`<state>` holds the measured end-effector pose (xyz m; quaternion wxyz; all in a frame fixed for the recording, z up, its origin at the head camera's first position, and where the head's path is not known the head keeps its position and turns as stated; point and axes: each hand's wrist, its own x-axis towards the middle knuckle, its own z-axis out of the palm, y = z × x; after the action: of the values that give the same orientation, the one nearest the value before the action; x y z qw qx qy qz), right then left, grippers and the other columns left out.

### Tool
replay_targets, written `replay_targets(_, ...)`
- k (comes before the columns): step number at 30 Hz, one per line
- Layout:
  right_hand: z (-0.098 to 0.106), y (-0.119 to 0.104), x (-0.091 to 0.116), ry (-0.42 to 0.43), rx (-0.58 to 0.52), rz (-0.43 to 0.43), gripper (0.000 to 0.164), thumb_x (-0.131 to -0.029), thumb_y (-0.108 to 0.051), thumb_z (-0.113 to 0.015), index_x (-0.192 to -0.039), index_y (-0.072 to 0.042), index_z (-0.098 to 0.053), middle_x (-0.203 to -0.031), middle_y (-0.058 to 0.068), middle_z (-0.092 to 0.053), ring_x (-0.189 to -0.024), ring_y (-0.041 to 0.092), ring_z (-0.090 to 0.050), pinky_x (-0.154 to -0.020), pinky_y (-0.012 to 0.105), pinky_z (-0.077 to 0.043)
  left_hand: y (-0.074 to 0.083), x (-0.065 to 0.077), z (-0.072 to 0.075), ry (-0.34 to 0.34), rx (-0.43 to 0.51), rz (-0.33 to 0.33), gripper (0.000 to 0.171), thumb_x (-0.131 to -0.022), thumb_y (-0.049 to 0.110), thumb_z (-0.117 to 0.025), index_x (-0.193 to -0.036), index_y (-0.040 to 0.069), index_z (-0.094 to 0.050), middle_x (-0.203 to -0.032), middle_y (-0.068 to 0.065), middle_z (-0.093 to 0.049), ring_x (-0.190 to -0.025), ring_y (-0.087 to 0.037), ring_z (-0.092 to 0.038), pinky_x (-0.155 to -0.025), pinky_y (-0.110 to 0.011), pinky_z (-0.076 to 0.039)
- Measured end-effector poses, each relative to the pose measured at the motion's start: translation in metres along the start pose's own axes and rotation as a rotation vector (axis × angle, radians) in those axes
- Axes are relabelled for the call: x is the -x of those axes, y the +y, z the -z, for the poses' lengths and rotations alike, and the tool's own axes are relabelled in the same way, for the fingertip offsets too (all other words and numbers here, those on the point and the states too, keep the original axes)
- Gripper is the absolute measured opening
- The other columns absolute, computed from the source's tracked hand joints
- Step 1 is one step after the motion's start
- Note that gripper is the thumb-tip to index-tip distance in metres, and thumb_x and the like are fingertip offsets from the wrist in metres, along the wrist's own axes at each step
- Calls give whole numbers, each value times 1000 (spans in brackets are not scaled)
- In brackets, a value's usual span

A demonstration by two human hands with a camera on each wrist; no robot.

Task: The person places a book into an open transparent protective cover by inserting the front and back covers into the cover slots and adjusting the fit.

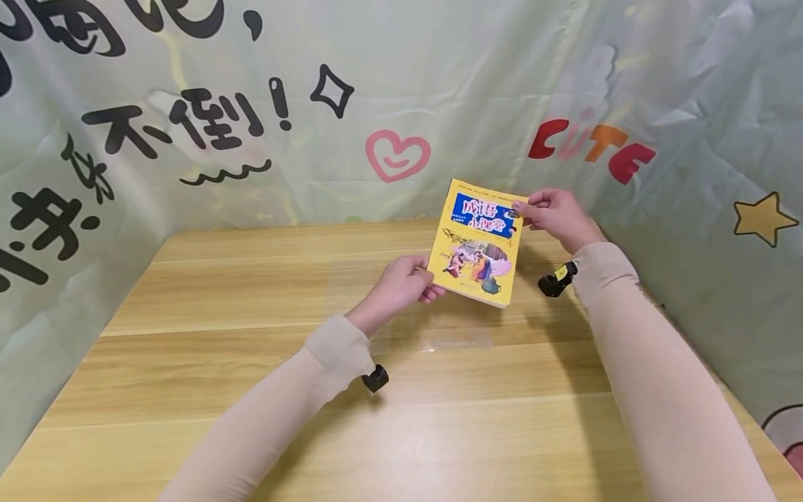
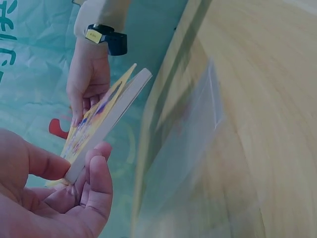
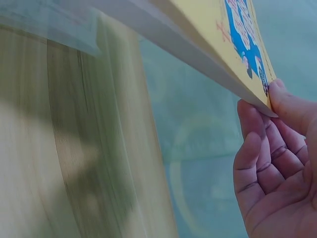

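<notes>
A yellow paperback book [image 1: 467, 240] with a blue title panel and a colourful picture is held tilted above the table, front cover facing up. My left hand [image 1: 404, 279] pinches its lower left edge between thumb and fingers. At the upper right corner, my right hand [image 1: 558, 217] grips it, thumb on the cover and fingers beneath. In the left wrist view the front cover stands slightly away from the white page block [image 2: 119, 111]. A clear plastic sheet or sleeve [image 2: 185, 139] lies on the table below the book; its full outline is hard to make out.
The wood-grain table [image 1: 207, 293] extends to a pale printed cloth [image 1: 470, 84] hung behind and at both sides. Black wrist cameras [image 1: 557, 280] hang under both sleeves. Shadows of the arms fall on the tabletop.
</notes>
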<state>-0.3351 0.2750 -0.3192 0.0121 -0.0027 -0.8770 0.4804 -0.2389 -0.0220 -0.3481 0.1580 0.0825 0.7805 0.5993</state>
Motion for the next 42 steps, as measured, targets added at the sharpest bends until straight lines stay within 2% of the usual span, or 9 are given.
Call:
replay_targets(4, -2, -1, -1, 0, 6, 5, 50, -87, -44, -66, -109, -1, -53, -102, 12, -63, -81, 19, -61, -71, 22, -53, -1, 4, 2, -10, -9, 10, 17, -100, 6, -49, -111, -1, -59, -82, -10, -69, -87, -35, -64, -68, -30, -56)
replay_targets(14, -13, -6, -3, -18, 24, 28, 49, -87, -42, -68, -108, 0, -54, -102, 14, -63, -81, 24, -64, -72, 26, -55, -8, 15, 9, -37, -88, 8, 12, -99, 8, -53, -95, 1, -62, -78, -10, -69, -84, -36, -65, -77, -43, -54)
replay_targets(19, -18, -9, -3, -31, 30, 31, 48, -87, -41, -68, -108, 0, -55, -102, 15, -63, -80, 24, -64, -69, 23, -55, -11, 19, 13, -54, -160, -19, 16, -98, 11, -55, -96, -2, -64, -76, -9, -69, -81, -34, -65, -75, -43, -54)
replay_targets(23, -22, -10, -4, -45, 39, 36, 47, -86, -40, -69, -106, 0, -57, -101, 16, -64, -80, 24, -63, -71, 26, -55, -13, 24, 15, -73, -215, -43, 21, -98, 14, -56, -96, -5, -65, -75, -8, -69, -77, -32, -65, -73, -46, -54)
replay_targets(26, -25, -10, -4, -54, 49, 38, 46, -85, -40, -70, -105, -1, -57, -100, 16, -65, -77, 22, -63, -71, 28, -55, -14, 27, 16, -79, -237, -45, 22, -98, 16, -57, -94, -4, -65, -73, -7, -68, -77, -32, -66, -71, -44, -54)
replay_targets(29, -28, -10, -5, -64, 57, 44, 47, -84, -41, -70, -105, -1, -57, -99, 15, -66, -77, 22, -63, -72, 29, -55, -15, 31, 17, -75, -282, -42, 22, -98, 19, -57, -89, 0, -65, -73, -6, -69, -72, -30, -65, -58, -32, -53)
replay_targets(33, -31, -12, -4, -79, 66, 58, 47, -86, -41, -69, -105, -1, -57, -102, 18, -65, -82, 29, -63, -71, 27, -55, -15, 35, 18, -61, -366, -58, 25, -98, 24, -56, -82, 7, -65, -73, -6, -69, -53, -17, -52, -42, -20, -32)
replay_targets(36, -33, -14, -3, -82, 82, 62, 46, -86, -40, -69, -106, -1, -56, -103, 19, -65, -87, 34, -62, -68, 24, -54, -17, 38, 17, -52, -394, -59, 26, -98, 27, -57, -80, 9, -64, -70, -3, -68, -47, -10, -40, -39, -20, -27)
replay_targets(42, -36, -14, 0, -101, 108, 75, 44, -87, -40, -69, -103, -1, -56, -99, 18, -65, -85, 35, -62, -66, 25, -55, -18, 43, 16, -59, -419, -61, 29, -98, 28, -57, -77, 8, -63, -64, 0, -67, -46, -10, -39, -39, -19, -27)
